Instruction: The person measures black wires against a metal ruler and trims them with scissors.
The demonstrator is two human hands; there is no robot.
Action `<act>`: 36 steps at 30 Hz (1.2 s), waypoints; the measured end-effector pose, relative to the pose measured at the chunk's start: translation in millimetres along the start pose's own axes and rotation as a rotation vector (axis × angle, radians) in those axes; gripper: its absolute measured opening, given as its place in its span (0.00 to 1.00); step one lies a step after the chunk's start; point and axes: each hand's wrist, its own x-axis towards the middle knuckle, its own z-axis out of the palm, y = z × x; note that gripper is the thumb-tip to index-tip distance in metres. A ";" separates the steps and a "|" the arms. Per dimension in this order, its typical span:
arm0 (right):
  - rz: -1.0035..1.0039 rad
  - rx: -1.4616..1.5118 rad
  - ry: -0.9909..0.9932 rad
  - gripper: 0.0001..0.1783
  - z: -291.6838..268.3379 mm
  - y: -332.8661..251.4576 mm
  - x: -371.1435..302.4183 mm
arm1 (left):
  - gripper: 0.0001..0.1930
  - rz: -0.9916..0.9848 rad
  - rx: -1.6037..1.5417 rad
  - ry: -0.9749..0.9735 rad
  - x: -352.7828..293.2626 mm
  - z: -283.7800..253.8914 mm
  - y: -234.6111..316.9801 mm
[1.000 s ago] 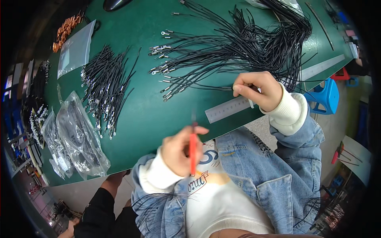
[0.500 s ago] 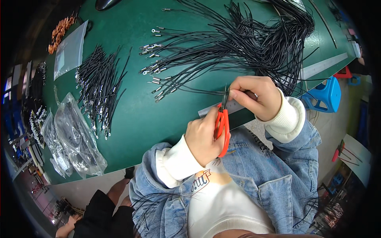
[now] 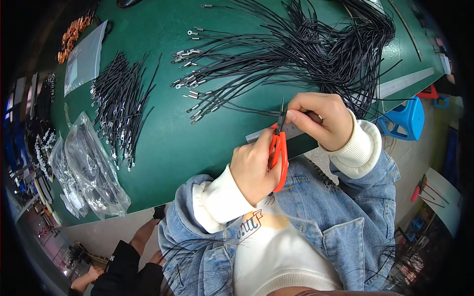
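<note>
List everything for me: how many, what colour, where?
Table: one, green, middle
Long wires: many, black, far side
Short wires: many, black, left half
Bags: at least three, clear, left
Small bits: many, coppery, far left
Ruler: at least one, grey, near edge
Stool: at least one, blue, right
Scissors: one, red handles, centre
Other person: one, black-clad, lower left
Left hand: one, white-sleeved, on scissors
Right hand: one, white-sleeved, pinching long wires

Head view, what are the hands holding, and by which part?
Left hand holds scissors by their red handles; right hand pinches black wires beside the blades.
</note>
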 end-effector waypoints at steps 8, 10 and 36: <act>-0.113 -0.042 -0.018 0.06 1.9 1.2 1.6 | 0.12 0.007 0.009 0.050 -5.3 5.1 -2.1; -0.140 -0.060 -0.037 0.06 2.0 -0.4 3.8 | 0.10 0.013 -0.009 0.049 -7.8 5.3 -2.3; -0.053 -0.317 -0.385 0.07 -5.7 15.4 5.5 | 0.04 0.501 0.963 0.380 37.8 -54.2 -46.4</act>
